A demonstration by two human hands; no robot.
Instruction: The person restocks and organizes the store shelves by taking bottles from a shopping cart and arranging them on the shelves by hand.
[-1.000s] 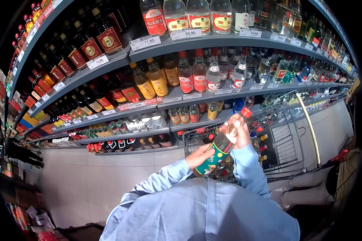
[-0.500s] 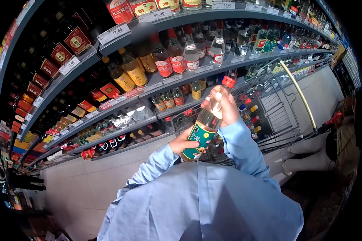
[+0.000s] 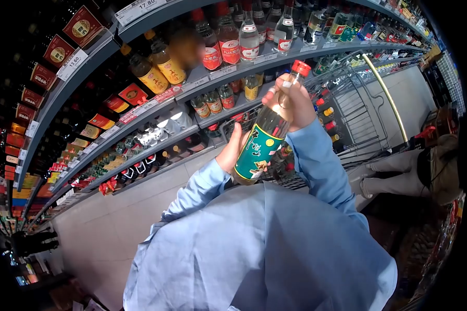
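Note:
A clear glass bottle (image 3: 259,146) with a green label and a red cap is held tilted in front of my chest, cap end up and to the right. My left hand (image 3: 235,152) supports its lower part, thumb raised on the left side and fingertips showing at the right edge of the label. Around the neck, just below the cap, are the fingers of my right hand (image 3: 294,102). Beyond the bottle stands a wire shopping cart (image 3: 359,127) with several bottles inside, partly hidden by my right sleeve.
Curved shelves (image 3: 192,85) full of bottles with price tags run across the front and left. A person's legs (image 3: 394,173) are at the right, beside the cart. Dark legs of another person (image 3: 36,242) show at the far left. Pale floor tiles (image 3: 124,215) lie below the shelves.
The bottle has been raised and its green label turned more toward me. My left thumb has lifted off the label. The view has shifted, with the shelves now higher and further left.

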